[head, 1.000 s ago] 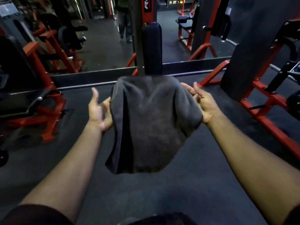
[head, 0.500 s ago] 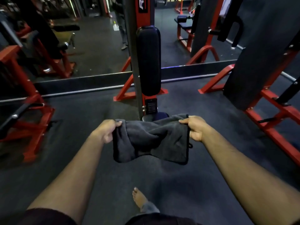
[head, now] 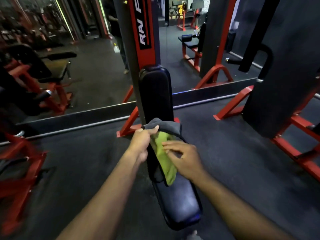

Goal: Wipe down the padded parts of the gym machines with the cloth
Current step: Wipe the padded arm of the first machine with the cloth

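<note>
My left hand [head: 141,142]: grips the cloth [head: 162,153] at its top edge.
My right hand [head: 183,159]: fingers loose, resting on the cloth.
Cloth: draped over the seat pad [head: 180,201].

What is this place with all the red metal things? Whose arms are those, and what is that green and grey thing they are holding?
This is a gym. The picture comes from a small camera worn on a person's head, looking forward and down, so the two arms you see are that person's own.

The red metal frames are exercise machines. The one right in front has a long black padded seat and an upright black back pad above it.

The green and grey thing is a cleaning cloth, grey on one side and green on the other. It lies draped over the seat. The left hand pinches its top edge, while the right hand rests on it with loose fingers. The person is getting ready to wipe the pads.

Behind the machine is a big wall mirror.
</note>
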{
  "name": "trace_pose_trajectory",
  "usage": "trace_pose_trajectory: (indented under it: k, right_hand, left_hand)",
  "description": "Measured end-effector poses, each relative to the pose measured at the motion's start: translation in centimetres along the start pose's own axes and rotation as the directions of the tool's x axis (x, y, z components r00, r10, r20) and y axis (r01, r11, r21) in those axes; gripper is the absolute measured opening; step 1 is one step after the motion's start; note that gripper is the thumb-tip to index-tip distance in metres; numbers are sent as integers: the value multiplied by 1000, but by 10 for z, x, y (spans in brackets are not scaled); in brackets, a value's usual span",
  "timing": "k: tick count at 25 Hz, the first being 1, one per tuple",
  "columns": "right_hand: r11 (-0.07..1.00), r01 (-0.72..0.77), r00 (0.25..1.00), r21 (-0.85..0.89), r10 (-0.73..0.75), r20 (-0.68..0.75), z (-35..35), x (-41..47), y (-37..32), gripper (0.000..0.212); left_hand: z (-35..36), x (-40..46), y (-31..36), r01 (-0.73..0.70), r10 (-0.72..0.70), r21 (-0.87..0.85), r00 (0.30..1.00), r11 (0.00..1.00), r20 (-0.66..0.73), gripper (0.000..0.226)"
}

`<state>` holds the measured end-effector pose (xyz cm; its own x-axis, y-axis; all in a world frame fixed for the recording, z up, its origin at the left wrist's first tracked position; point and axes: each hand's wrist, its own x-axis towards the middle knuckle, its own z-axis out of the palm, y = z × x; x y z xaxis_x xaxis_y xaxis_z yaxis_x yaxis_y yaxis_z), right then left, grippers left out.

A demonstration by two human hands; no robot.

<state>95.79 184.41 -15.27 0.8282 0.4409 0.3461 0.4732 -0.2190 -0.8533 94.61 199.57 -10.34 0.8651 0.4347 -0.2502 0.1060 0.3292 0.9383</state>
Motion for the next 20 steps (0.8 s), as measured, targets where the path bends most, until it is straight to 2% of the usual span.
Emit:
trace_pose_trajectory:
  k: [1,2,3,4,5,6,7,9,12,14,15,16,18,20]
  right_hand:
    - [958,-213,963,192,239,-124,-3,5,9,16]
    - [803,-430,844,413,520,-133,-6,16,17,20]
    - [529,-594,688,606,724,43,-8,28,21,31]
    - [232,-659,572,716,772,277,-10,39,26,45]
    - [42,-647,562,761,701,439,-16,51,27,58]
    - [-62,-605,590,794,635,499,-22,63,27,65]
    - [-99,-563,634,821,585,505,-28,73,23,67]
    - [23,-488,707,872,596,380,-24,90,30,62]
    - [272,-407,749,872,647,147,-20,113,47,34]
    - [427,-407,751,807,659,31,-18,125,56,38]
    - [497,-434,765,751,644,15,-18,129,57,37]
    - [558,-475,777,681,629,25,-17,130,57,35]
    - [628,-515,778,584,628,11,-14,128,59,42]
    - [637,-502,697,584,698,-162,-15,128,67,50]
  left_hand:
    - [3,10,0,8,-6,-43,999,999,44,25]
    - [11,18,2,30,-23,-60,994,998,110,35]
    - [18,25,2,59,-45,-67,981,996,188,40]
    - [25,31,5,110,-86,-81,964,991,253,41]
    - [29,40,4,160,-122,-99,941,982,317,39]
    - [32,47,5,207,-159,-108,926,972,344,34]
    - [32,56,6,243,-191,-109,916,964,352,29]
    - [35,71,10,235,-210,-64,940,970,270,21]
    - [39,93,10,60,-65,168,998,984,25,26]
    - [46,104,7,72,-84,159,994,985,70,24]
    - [53,109,5,134,-140,62,984,989,108,27]
    - [58,113,3,196,-189,-33,972,980,142,34]
    - [63,119,-2,267,-240,-128,952,955,190,74]
    - [58,135,-11,285,-222,-168,921,944,319,116]
